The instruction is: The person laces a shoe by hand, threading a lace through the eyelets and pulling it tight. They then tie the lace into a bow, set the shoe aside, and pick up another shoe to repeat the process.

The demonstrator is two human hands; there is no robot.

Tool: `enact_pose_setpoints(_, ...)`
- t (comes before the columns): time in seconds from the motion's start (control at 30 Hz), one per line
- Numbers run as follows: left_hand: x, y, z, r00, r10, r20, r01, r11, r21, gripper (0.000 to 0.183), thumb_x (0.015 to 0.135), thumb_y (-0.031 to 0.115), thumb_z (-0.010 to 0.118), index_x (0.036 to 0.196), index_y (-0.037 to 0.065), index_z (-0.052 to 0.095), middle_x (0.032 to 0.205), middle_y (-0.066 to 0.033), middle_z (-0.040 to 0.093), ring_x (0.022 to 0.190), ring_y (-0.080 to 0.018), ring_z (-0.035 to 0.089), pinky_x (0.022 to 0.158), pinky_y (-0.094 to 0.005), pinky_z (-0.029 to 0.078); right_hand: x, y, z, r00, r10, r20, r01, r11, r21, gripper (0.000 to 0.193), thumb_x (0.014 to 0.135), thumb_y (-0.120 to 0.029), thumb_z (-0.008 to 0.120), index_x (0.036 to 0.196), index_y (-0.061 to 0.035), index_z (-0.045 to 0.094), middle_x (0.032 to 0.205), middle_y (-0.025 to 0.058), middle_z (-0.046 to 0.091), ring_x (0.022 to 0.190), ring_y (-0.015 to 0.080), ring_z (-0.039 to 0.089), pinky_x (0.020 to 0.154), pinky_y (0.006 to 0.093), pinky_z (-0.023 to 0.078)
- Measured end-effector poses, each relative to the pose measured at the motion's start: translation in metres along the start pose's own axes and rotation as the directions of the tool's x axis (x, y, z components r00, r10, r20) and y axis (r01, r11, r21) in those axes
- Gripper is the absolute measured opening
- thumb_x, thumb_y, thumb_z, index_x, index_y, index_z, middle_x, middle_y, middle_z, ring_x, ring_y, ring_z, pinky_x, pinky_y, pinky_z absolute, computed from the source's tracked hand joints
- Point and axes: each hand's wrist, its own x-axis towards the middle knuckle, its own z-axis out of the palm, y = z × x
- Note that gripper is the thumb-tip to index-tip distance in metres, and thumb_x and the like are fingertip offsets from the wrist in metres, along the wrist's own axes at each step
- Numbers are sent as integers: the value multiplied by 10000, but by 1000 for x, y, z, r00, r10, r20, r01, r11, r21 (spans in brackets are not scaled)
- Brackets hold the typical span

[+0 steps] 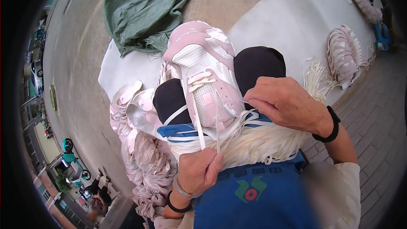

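Observation:
A pink and white mesh shoe upper (207, 63) rests on my lap between my two black-clad knees. A cream shoelace (198, 121) is threaded through its upper eyelets, and two strands run down from it. My left hand (199, 167) is closed on these strands below the upper, holding them taut. At the upper's right edge, my right hand (282, 101) is closed in a pinch. A thin pale bit shows at its fingertips, too small to name. Beneath the upper, a thick bundle of loose cream laces (263, 142) lies across my blue apron (275, 191).
Many more pink and white uppers (146, 157) are heaped at my left. A stack of uppers (345, 55) lies at the right on a white sheet (288, 12), beside loose laces (318, 78). A green woven sack (146, 8) lies ahead. Part of another person shows far right.

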Motion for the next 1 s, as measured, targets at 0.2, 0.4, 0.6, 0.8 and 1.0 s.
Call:
enact_pose_setpoints(0.2,8,2,-1,996,26,91,-27,1000,10,194,843,74,674,692,55,554,568,-83,513,465,-269,531,446,-358,407,-4,2,1,992,104,-69,-101,994,45,74,865,-88,634,930,-53,631,817,100,560,703,307,603,600,386,490)
enact_pose_setpoints(0.4,22,-1,-1,999,38,22,-39,998,44,115,829,69,697,756,40,614,686,-95,550,541,-262,558,490,-347,435,23,-6,10,989,-34,-145,18,993,-113,129,819,-55,668,940,-41,625,823,105,568,685,295,600,564,367,474)
enact_pose_setpoints(0.6,68,-22,-11,879,50,-475,7,993,119,149,797,-61,702,910,12,639,772,-97,565,633,-197,570,576,-307,455,49,2,19,991,-16,-135,-14,977,-215,124,821,-80,668,919,-43,600,819,112,563,684,310,603,574,389,481)
enact_pose_setpoints(0.8,93,-37,-1,877,207,-433,-46,934,354,189,787,-51,702,948,31,649,802,-79,581,676,-181,594,602,-284,479,53,0,24,993,-19,-113,-12,964,-266,141,818,-96,679,924,-40,604,823,117,572,689,317,606,582,392,487)
enact_pose_setpoints(1.0,100,-49,4,828,359,-431,-118,863,492,212,775,14,701,960,82,621,806,-69,539,609,-230,583,499,-324,463,57,-4,24,986,-42,-162,-3,965,-264,112,818,-77,666,902,-33,608,809,133,602,692,329,616,599,395,493)
